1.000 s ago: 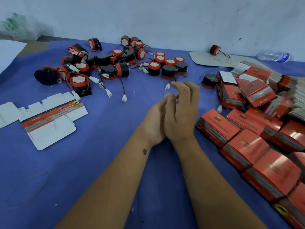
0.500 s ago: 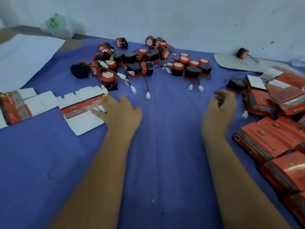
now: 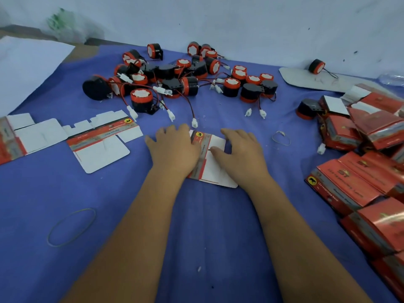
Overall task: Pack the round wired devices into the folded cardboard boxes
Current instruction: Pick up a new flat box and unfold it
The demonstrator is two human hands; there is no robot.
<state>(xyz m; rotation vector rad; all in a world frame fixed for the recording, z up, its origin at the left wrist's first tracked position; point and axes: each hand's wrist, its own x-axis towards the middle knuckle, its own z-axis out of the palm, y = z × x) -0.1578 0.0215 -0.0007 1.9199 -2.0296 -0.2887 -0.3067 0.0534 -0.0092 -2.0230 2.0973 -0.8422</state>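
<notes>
Both hands are down flat on one unfolded box blank (image 3: 213, 162) in the middle of the blue cloth (image 3: 207, 226). The left hand (image 3: 175, 148) lies with fingers spread and fairly straight over the blank's left edge, and the right hand (image 3: 239, 155) rests on its right half, fingers loosely bent, thumb on the white inside face. Neither one is really gripping it, more like pressing it to the cloth.

Just left of them sits another flat blank (image 3: 102, 141), and one more (image 3: 26, 136) at the far left edge. Beyond the hands is the heap of round wired devices (image 3: 181, 77), red and black, with white plugs trailing toward the hands. Folded red boxes (image 3: 358, 178) are stacked up along the right side. A rubber band (image 3: 72, 226) lies near left on the cloth.
</notes>
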